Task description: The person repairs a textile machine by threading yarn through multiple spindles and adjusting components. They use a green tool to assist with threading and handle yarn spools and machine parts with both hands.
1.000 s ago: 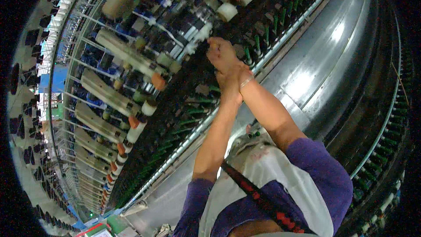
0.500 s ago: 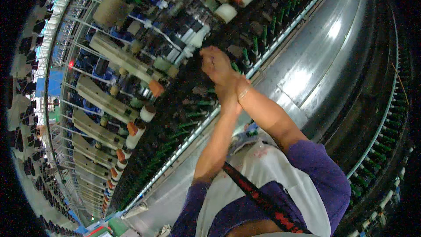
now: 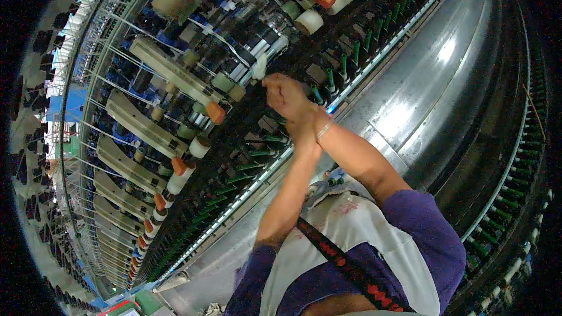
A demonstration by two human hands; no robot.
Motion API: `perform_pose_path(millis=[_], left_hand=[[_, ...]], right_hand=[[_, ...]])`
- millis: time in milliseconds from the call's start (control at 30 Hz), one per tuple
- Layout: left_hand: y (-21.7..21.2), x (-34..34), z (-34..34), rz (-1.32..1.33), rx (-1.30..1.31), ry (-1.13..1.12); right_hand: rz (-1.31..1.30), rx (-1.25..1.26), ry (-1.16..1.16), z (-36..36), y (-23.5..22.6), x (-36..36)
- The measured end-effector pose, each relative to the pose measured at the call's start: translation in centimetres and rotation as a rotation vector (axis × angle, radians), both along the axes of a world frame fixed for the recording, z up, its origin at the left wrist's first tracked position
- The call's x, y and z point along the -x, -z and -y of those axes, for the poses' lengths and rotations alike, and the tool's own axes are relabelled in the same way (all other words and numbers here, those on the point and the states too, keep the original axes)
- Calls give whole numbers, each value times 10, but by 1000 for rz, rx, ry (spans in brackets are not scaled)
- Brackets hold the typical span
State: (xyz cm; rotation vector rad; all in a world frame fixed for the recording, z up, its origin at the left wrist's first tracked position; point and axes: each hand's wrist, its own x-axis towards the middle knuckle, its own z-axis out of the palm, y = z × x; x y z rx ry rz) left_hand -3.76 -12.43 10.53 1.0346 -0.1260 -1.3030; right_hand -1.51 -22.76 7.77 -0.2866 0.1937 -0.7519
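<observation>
White fibre tuft [image 3: 260, 68] inward of spinning frame's rail edge [image 3: 253, 189], just beyond right hand's [image 3: 285, 96] fingertips, long axis slanting up-right. Right hand nearer, fingers curled; left hand [image 3: 302, 129] by right wrist. Cannot tell either grip's hold.

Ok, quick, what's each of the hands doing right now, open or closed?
Left hand: overlaps the other near the wrist; open or closed cannot be told.
Right hand: fingers curled in; fully closed or holding something cannot be told.

Two hands [image 3: 285, 98], one bracelet [image 3: 325, 127], one strap [image 3: 333, 255], one apron [image 3: 357, 219]
</observation>
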Motion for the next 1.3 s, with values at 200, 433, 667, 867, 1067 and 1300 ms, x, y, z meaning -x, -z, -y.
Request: perform_pose_path(millis=[200, 433, 667, 867, 1067, 1300], left_hand=[[13, -52, -17, 322, 149, 207], [9, -109, 1, 134, 193, 101], [-21, -106, 49, -74, 122, 139], [-18, -94, 82, -416, 70, -184], [-20, -50, 28, 1094, 239, -70], [130, -37, -129, 1673, 224, 943]], right_hand=[[-152, -175, 268, 5, -31, 6], [-430, 181, 196, 16, -22, 6], [-406, 143, -115, 28, -37, 45], [-894, 1174, 425, 0, -50, 79], [-893, 1172, 723, 17, -55, 94], [-1012, 2258, 1088, 28, -54, 41]])
